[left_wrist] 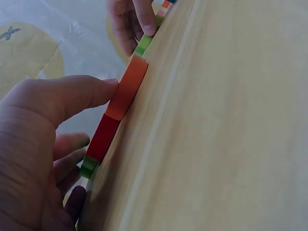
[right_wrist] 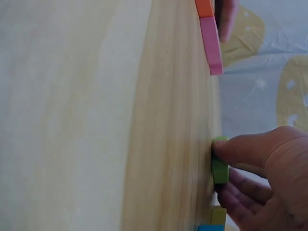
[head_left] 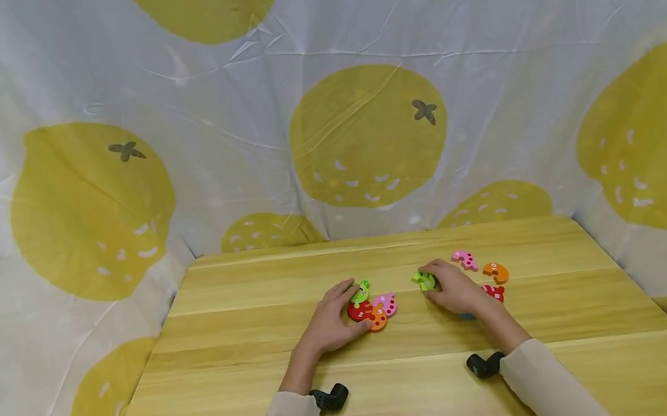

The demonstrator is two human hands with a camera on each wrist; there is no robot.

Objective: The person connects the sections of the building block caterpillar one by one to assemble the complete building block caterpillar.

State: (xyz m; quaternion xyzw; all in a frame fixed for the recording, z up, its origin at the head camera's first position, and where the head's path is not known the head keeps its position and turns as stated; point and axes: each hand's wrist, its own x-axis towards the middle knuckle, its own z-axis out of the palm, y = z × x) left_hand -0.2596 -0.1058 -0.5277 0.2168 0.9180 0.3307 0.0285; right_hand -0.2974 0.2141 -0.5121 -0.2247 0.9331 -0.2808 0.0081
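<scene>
— Anything around the right hand [head_left: 454,288]?
— Close by, a pink piece [head_left: 467,260] and an orange piece [head_left: 499,271]; partly hidden behind it, a red piece [head_left: 496,292] and a blue piece [head_left: 467,317].
— Gripping?
— Pinching a green piece [head_left: 425,282], between those and the joined cluster [head_left: 361,312].
— Left hand [head_left: 329,317]?
— Spread loosely about the cluster, touching its orange part [head_left: 378,319] with the thumb [left_wrist: 91,94].
— Underneath, behind?
— Wooden table [head_left: 414,387], lemon-print cloth [head_left: 222,131].

Head cam: above and behind my left hand [head_left: 330,319] and right hand [head_left: 454,288], faces forward-down, farthest off. Left wrist cam [head_left: 331,398]: close, low, tilted, looks past my left hand to my right. Right wrist cam [head_left: 486,365]: close, low, turned sideways. Both wrist views share the green piece [right_wrist: 220,171] in my right hand.
</scene>
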